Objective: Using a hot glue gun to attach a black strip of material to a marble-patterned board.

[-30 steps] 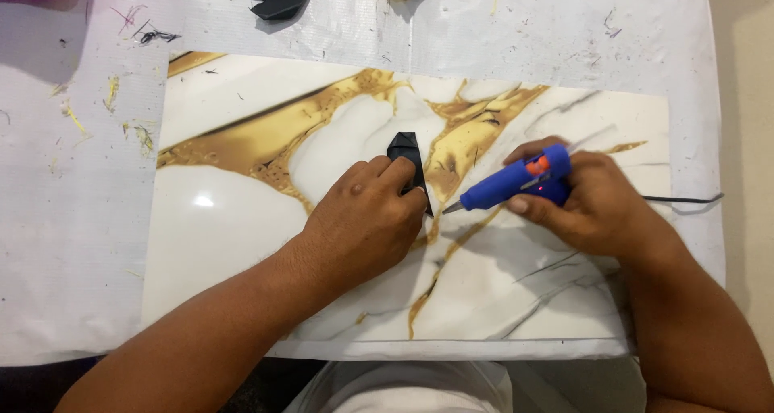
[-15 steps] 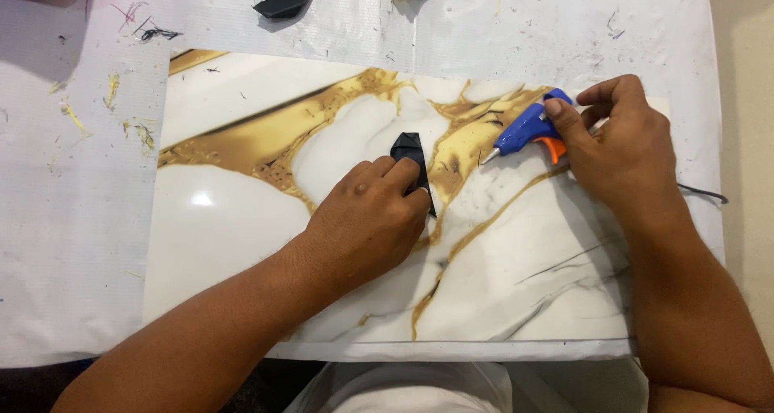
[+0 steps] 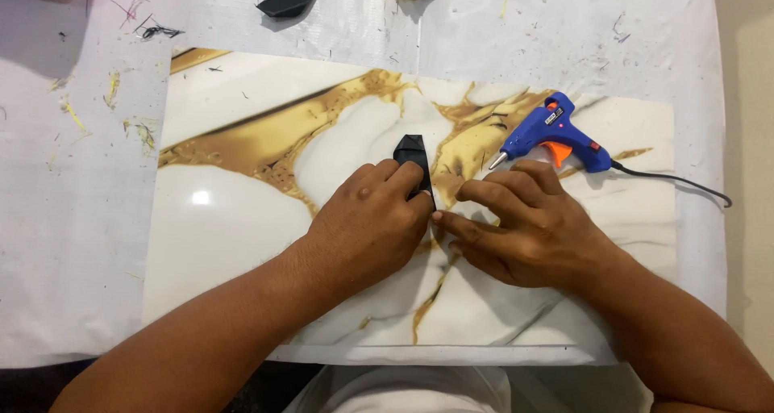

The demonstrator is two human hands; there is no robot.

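A white plastic sheet [image 3: 500, 34] covers the table, and on it lies a large glossy white-and-gold marbled board [image 3: 242, 244]. The left hand [image 3: 367, 223] rests palm down at the board's middle, fingers curled loosely over the lower end of a small folded black strip of material [image 3: 415, 156], pinning it flat. The strip's long axis runs almost straight away from the person, its upper tip pointing to the far edge. The right hand [image 3: 528, 227] lies flat beside it, fingers extended toward the strip, gripping nothing. Just beyond this hand lies a blue glue gun with an orange trigger [image 3: 552, 132], nozzle pointing left and toward the person.
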